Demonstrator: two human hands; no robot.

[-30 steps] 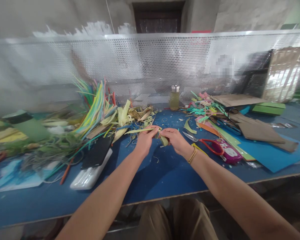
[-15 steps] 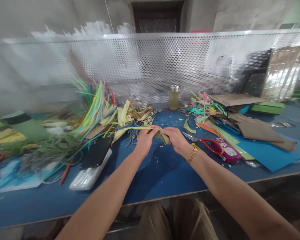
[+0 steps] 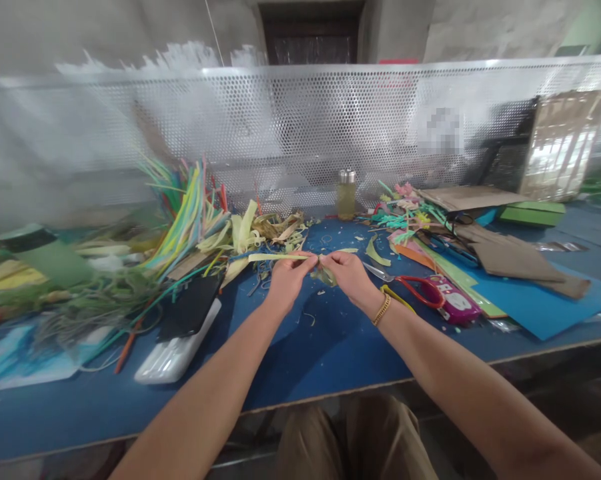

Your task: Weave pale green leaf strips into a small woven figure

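A pale green strip of corn husk [image 3: 270,257] stretches sideways above the blue table [image 3: 325,353]. My left hand [image 3: 286,279] pinches it between thumb and fingertips, and its free end points left. Fingertips almost touching the left ones, my right hand [image 3: 350,272] is closed on the same husk. A crumpled leafy part hangs below the right fingers, partly hidden by them. Just right of this hand lie red-handled scissors [image 3: 423,291], blades towards the wrist. A curved husk scrap [image 3: 377,251] rests behind them.
Loose corn husks [image 3: 244,230] and a bunch of coloured stems [image 3: 183,217] lie to the left. A phone [image 3: 190,310] sits on a white case [image 3: 175,350]. A glass bottle [image 3: 346,195] stands behind; cardboard [image 3: 513,253] and blue paper [image 3: 545,307] are at right.
The husk's leafy part under my right hand has turned and shows less. The strip's left end reaches less far left. Both hands stay close together, and the view has shifted slightly.
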